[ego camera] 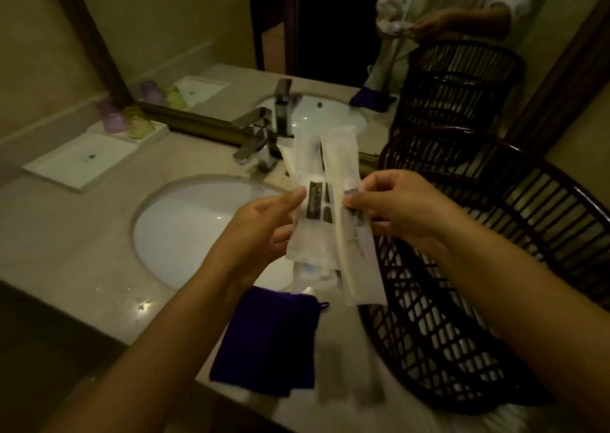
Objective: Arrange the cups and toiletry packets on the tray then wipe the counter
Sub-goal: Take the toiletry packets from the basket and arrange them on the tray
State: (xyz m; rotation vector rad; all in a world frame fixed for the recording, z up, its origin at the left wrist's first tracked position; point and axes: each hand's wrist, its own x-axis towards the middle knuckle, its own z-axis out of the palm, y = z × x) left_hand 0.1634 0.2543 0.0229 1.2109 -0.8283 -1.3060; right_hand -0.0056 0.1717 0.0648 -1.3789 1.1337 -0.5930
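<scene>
nearest the camera, a folded purple cloth (pixel 264 343) lies on the front edge of the beige stone counter (pixel 82 261), just in front of the round white basin (pixel 185 228). to its right a dark wicker basket (pixel 462 317) stands on the counter, its open weave reaching up past the right forearm.

above the basin's right side both hands hold a bunch of long white toiletry packets (pixel 325 215) fanned upright. the left hand (pixel 260 231) is closed on the lower left of the bunch, thumb pressed on a packet with a dark label. the right hand (pixel 396 208) pinches one long packet near its grey printed band, fingers curled behind it. some packets are blurred and their count cannot be told.

beyond the hands a chrome tap (pixel 257 139) rises at the basin's back rim. further left, against the wall, a flat white tray (pixel 79 165) rests on the counter, and at its far end stand a purple cup (pixel 112 119) and a yellow-green cup (pixel 140 124), touching side by side. behind everything the framed mirror (pixel 204 36) reflects the cups, tap, basket and the person's white sleeves.
</scene>
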